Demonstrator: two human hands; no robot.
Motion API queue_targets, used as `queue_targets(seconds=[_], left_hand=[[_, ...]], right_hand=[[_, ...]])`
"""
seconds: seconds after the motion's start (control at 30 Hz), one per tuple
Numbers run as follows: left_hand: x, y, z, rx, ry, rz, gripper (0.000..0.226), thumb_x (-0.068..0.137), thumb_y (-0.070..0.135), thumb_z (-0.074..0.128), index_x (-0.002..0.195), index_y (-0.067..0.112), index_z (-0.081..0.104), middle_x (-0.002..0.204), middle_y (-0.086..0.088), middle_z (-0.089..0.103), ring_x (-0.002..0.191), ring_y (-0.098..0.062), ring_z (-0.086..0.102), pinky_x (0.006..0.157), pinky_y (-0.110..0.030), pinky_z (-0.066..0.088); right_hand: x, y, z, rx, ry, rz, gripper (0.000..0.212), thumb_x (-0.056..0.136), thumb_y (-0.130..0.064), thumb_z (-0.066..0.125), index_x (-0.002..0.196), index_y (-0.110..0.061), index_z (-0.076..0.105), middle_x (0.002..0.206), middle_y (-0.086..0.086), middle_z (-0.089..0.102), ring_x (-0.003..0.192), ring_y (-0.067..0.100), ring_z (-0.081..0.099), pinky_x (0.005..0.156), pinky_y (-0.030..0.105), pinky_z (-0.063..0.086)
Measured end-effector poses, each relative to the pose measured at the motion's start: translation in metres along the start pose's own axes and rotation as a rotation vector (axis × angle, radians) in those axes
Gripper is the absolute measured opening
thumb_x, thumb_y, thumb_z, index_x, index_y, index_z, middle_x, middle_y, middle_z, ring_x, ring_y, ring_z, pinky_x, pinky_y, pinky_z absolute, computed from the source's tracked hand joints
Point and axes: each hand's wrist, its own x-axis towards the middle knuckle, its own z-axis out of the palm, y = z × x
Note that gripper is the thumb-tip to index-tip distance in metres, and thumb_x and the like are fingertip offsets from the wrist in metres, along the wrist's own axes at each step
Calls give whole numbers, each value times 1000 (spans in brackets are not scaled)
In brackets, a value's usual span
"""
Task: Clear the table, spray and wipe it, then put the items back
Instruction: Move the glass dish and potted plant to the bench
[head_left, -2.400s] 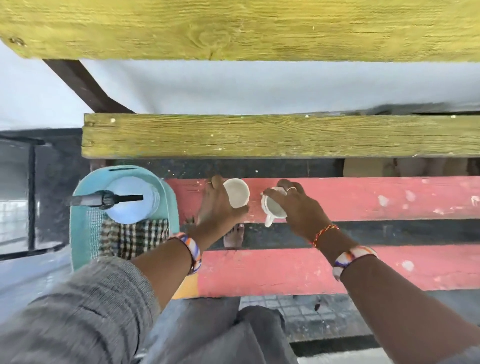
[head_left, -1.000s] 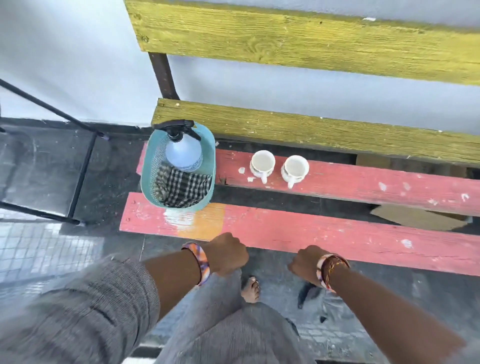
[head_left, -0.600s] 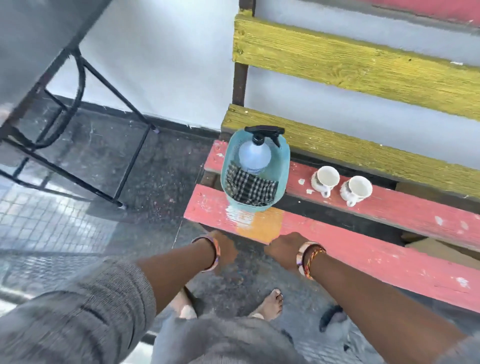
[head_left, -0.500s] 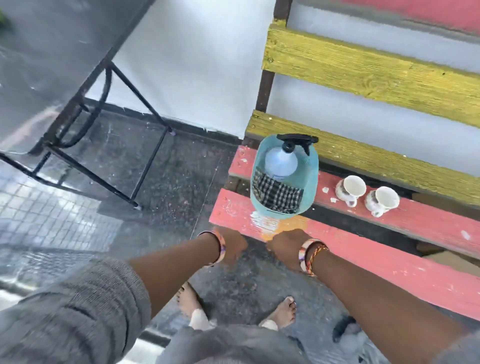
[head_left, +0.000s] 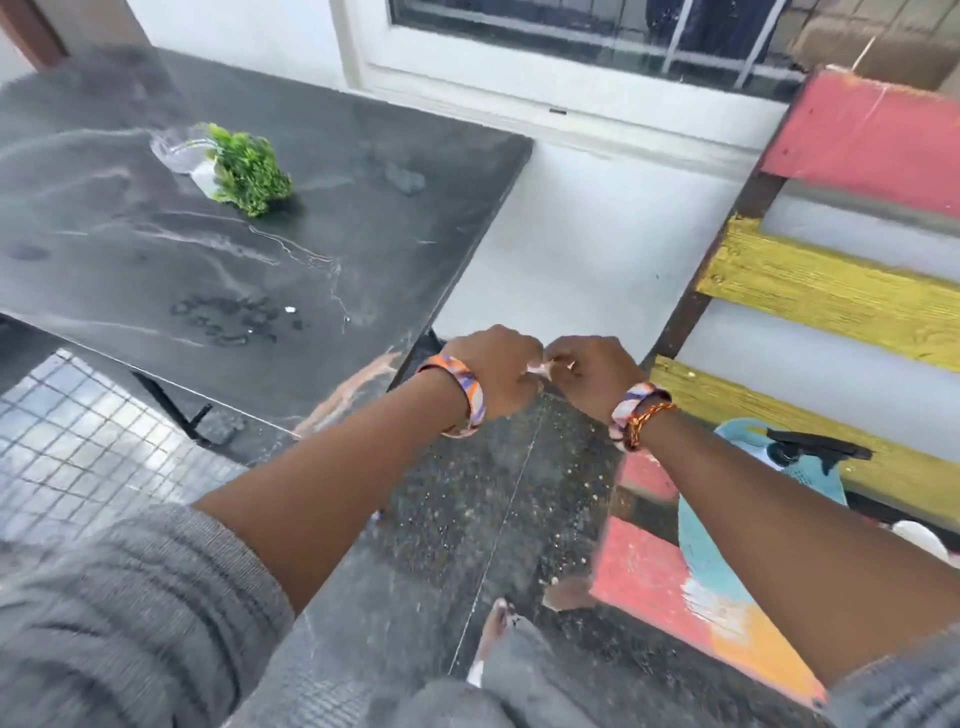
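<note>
View has swung from bench (head_left: 644, 571) at lower right to dark table (head_left: 363, 171) at upper left; cups dropped on bench, only sliver of one cup (head_left: 917, 538) shows at right edge. Plant (head_left: 249, 171) left on table, so clearing not finished. Basket (head_left: 711, 551) with spray bottle (head_left: 795, 452) sits on bench, right side, untouched.

Left hand (head_left: 493, 371) and right hand (head_left: 595, 376) meet mid-frame, fingers curled, knuckles near touching. Small pale bit between them; cannot tell if held.
</note>
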Motion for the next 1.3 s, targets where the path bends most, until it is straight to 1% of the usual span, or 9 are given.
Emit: queue_targets(seconds=[0.13, 0.27, 0.43, 0.53, 0.63, 0.77, 0.9, 1.13, 1.3], left_hand=[[19, -58, -26, -69, 155, -91, 35, 86, 34, 52, 119, 22, 55, 123, -4, 60, 114, -27, 55, 90, -34, 45], [39, -121, -55, -87, 325, -188, 41, 84, 31, 55, 123, 22, 53, 126, -10, 54, 115, -33, 53, 94, -41, 47], [47, -232, -97, -181, 541, -316, 38, 83, 22, 59, 120, 13, 57, 125, -16, 55, 113, -35, 53, 97, -37, 43], [40, -294, -117, -243, 715, -477, 33, 85, 22, 58, 116, 11, 60, 120, -19, 59, 111, -35, 55, 94, -35, 42], [37, -349, -131, -293, 800, -541, 29, 86, 17, 55, 112, 6, 62, 116, -21, 63, 106, -36, 60, 92, -37, 44], [42, -416, -138, -308, 772, -551, 29, 89, 12, 47, 115, 5, 59, 125, -22, 55, 114, -38, 51, 98, -38, 38], [47, -477, -141, -225, 692, -640, 36, 88, 20, 51, 121, 8, 55, 136, -28, 41, 133, -39, 28, 107, -38, 21], [51, -536, -155, -245, 347, -468, 59, 70, 52, 68, 123, 33, 49, 154, -18, 11, 141, -37, 9, 114, -46, 16], [59, -538, -143, -158, 299, -362, 47, 71, 37, 72, 116, 34, 60, 155, -9, 19, 143, -31, 6, 114, -47, 14]], right_hand=[[59, -27, 4, 75, 121, -10, 19, 83, -13, 53, 90, -17, 71, 89, 2, 73, 77, 14, 60, 72, 20, 43], [114, -63, 21, 172, 193, -40, 21, 84, -14, 53, 95, -16, 70, 88, 4, 73, 81, 19, 65, 74, 22, 47], [192, -133, 54, 212, 108, -124, 28, 84, -13, 55, 109, -20, 65, 88, 2, 70, 80, 22, 63, 75, 29, 50], [224, -171, 76, 222, 11, -192, 43, 82, -14, 59, 124, -18, 54, 104, 4, 65, 86, 24, 59, 83, 38, 49], [252, -201, 98, 135, -66, -253, 73, 78, -26, 69, 141, -18, 33, 134, 7, 49, 117, 24, 48, 99, 32, 36], [287, -247, 130, 52, -18, -314, 99, 69, -41, 75, 146, -17, 18, 148, 10, 27, 134, 28, 27, 111, 34, 21], [313, -294, 160, -75, 110, -129, 108, 61, -59, 72, 146, -27, 15, 155, 6, 14, 141, 28, 14, 112, 46, 16], [356, -344, 180, -744, 6, -179, 90, 64, -53, 71, 137, -21, 29, 141, 5, 41, 125, 27, 41, 102, 52, 21], [365, -353, 172, -792, -84, -116, 48, 76, -31, 64, 120, -17, 48, 121, 8, 53, 111, 32, 52, 88, 41, 38]])
